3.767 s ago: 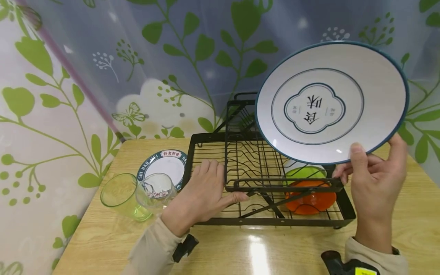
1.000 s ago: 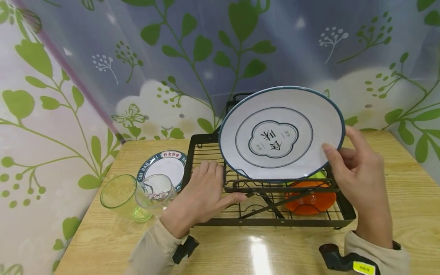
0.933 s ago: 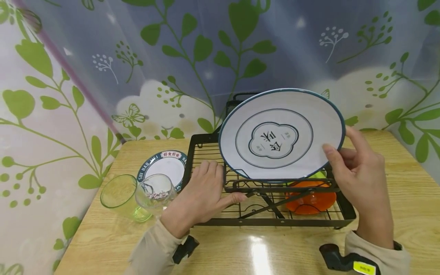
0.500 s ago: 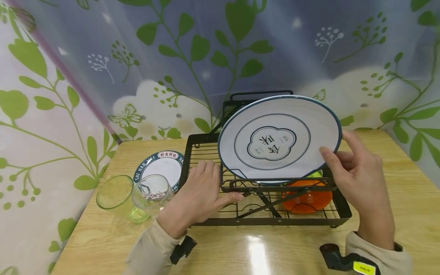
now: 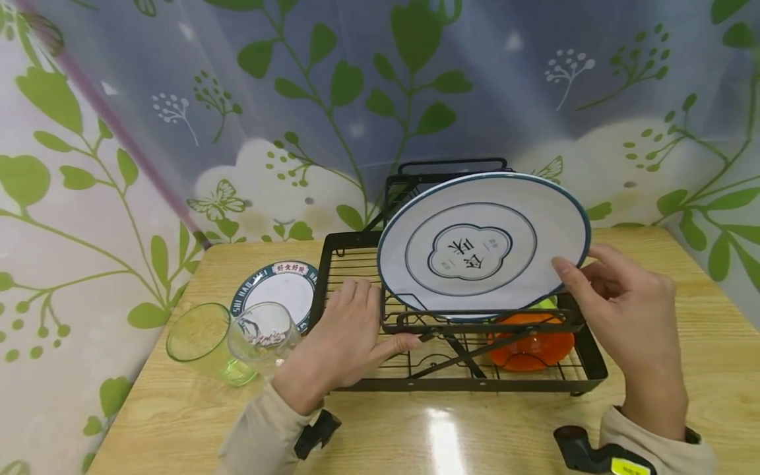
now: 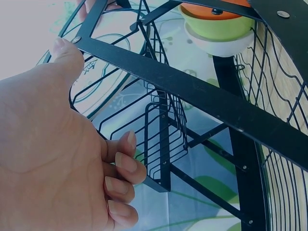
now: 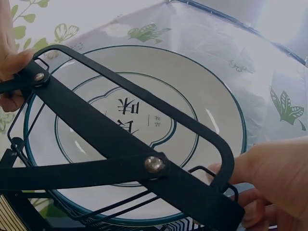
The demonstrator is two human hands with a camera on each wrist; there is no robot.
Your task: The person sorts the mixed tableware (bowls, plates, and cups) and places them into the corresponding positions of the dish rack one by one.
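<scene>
A large white plate with a blue-green rim (image 5: 552,231) leans back in the upper tier of a black two-tier dish rack (image 5: 451,385). My right hand (image 5: 632,310) pinches the plate's right edge, thumb on its face and the other fingers behind. My left hand (image 5: 347,333) holds the left end of the upper tier, its thumb on the front bar; in the left wrist view the fingers (image 6: 120,190) curl at that end. Below the plate, an orange bowl (image 5: 534,349) lies over a green bowl (image 5: 546,303), with a white one (image 6: 219,44) beneath, on the rack's lower level.
Left of the rack on the wooden table (image 5: 380,435) are a small plate with a dark patterned rim (image 5: 240,297), a green-tinted glass (image 5: 198,343) and a clear glass (image 5: 261,336). A leaf-patterned curtain (image 5: 332,119) hangs close behind the rack.
The right hand has brought the large plate down and left into the rack's upper tier. Since then the plate has tipped slightly further back, while the left hand has kept its place.
</scene>
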